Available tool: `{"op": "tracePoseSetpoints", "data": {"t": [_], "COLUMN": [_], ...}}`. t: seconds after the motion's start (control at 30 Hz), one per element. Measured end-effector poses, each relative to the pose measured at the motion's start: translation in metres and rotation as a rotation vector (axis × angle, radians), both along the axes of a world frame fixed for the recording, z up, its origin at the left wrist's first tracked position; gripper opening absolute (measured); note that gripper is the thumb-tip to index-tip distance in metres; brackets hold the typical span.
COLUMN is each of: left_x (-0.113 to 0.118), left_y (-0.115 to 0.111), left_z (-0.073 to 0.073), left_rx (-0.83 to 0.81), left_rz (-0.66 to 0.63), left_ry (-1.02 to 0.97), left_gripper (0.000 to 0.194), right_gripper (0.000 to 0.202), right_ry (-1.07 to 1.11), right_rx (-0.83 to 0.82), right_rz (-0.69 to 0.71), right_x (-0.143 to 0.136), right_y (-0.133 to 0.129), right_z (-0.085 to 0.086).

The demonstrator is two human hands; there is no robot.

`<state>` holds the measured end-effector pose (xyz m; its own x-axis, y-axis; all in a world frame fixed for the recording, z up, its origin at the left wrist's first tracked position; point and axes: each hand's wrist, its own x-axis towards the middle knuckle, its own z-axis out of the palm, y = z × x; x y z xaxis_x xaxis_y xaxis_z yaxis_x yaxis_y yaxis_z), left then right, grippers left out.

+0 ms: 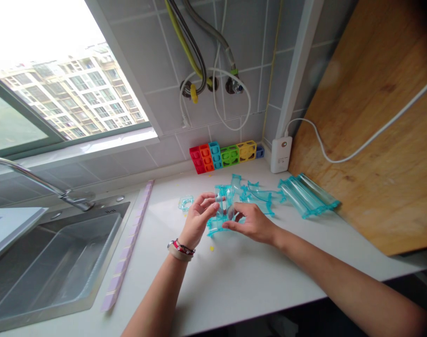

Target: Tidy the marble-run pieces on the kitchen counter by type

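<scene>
Over the white countertop, a see-through teal plastic piece (pixel 220 193) is held up between both hands. My left hand (pixel 197 219) is closed on its left side, with the thumb across the front. From the right, my right hand (pixel 253 223) grips the same piece between thumb and fingers, some of them hidden behind it. Just below lies another teal piece (pixel 215 226), partly covered by the hands. Curved teal track pieces (pixel 260 193) are spread behind my right hand. To the left is a small clear square piece (pixel 185 202).
Coloured plastic blocks (pixel 222 157) line the back wall. Teal half-pipe troughs (pixel 307 194) lie by a leaning wooden board (pixel 367 140). A white corded box (pixel 281 154) stands in the corner. On the left are a sink (pixel 94 299), a faucet (pixel 80 202) and a lilac strip (pixel 129 248).
</scene>
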<state>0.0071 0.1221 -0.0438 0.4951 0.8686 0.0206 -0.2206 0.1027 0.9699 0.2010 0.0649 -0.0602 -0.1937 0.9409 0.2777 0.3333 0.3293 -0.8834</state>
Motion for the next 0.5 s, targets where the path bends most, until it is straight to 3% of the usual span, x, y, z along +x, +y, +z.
{"op": "tracePoseSetpoints", "data": {"t": [0.5], "left_x": [0.0024], "left_y": [-0.0039], "left_z": [0.0015], "left_rx": [0.099], "left_rz": [0.017], "left_ry": [0.019], "left_gripper": [0.029], "right_gripper": [0.039], "right_ry": [0.019], "right_rx": [-0.035], "right_rz": [-0.002], "right_x": [0.001], "right_y": [0.0029], "right_z": [-0.0084]}}
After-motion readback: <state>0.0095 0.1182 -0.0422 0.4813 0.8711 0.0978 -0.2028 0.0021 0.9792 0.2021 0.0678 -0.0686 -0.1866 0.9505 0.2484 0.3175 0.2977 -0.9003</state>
